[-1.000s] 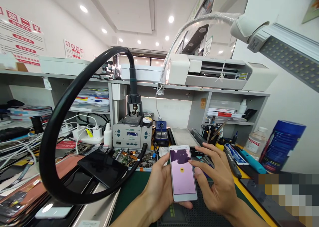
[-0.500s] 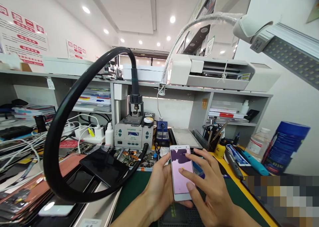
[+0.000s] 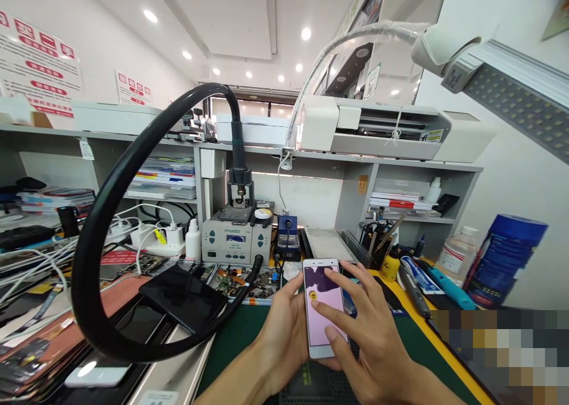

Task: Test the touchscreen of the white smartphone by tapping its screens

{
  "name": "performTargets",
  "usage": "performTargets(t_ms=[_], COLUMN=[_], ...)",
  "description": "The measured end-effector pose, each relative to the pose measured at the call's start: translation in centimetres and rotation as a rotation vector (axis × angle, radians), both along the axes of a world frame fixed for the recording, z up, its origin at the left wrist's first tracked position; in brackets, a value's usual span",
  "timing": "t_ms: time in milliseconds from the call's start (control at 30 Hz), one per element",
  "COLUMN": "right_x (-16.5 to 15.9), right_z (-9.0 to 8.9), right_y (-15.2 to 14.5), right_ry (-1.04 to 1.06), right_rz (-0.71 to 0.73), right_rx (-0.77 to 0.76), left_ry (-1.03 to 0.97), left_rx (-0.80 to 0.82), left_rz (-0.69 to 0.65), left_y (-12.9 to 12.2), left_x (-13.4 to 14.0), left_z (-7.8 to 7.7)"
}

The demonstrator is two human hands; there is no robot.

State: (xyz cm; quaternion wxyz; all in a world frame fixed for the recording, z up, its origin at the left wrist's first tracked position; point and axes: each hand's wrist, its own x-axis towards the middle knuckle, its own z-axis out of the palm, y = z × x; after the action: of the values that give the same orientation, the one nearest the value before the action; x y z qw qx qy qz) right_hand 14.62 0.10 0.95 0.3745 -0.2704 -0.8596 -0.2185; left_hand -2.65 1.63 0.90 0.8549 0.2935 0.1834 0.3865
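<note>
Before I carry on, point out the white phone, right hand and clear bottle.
White phone [image 3: 317,324], head view: lower half of the screen.
Right hand [image 3: 374,332], head view: back of the hand.
Clear bottle [image 3: 455,256], head view: its label.

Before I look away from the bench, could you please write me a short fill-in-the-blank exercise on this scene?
1. The left hand holds a phone whose border is ______.
2. Near the fingers of the right hand, the round icon on the screen is coloured ______.
3. The thick looping hose is coloured ______.
4. The wide machine stands on ______ of the grey shelf unit.

Missing words: white; yellow; black; top.
</note>
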Motion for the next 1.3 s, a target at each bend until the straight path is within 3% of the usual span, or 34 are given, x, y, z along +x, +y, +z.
performTargets(t_ms=[367,633,1167,1300], right_x=[-0.2,0.3,0.6,0.6], right_z=[0.2,-0.2,-0.1,-0.1], right_y=[-0.1,0.4,0.9,0.9], right_ry=[-0.020,0.050,0.130,0.136], right_rz=[0.077,0.024,-0.043,-0.004], right_rx=[-0.024,0.020,0.058,0.078], left_ry=[0.020,-0.003,0.025,0.013], left_rx=[-0.028,0.026,0.030,0.031], left_rz=[0.019,-0.044,-0.040,-0.050], left_y=[0.0,0.1,0.2,0.4], left_x=[-0.1,-0.3,-0.6,-0.6], left_z=[0.1,-0.2,-0.1,-0.2])
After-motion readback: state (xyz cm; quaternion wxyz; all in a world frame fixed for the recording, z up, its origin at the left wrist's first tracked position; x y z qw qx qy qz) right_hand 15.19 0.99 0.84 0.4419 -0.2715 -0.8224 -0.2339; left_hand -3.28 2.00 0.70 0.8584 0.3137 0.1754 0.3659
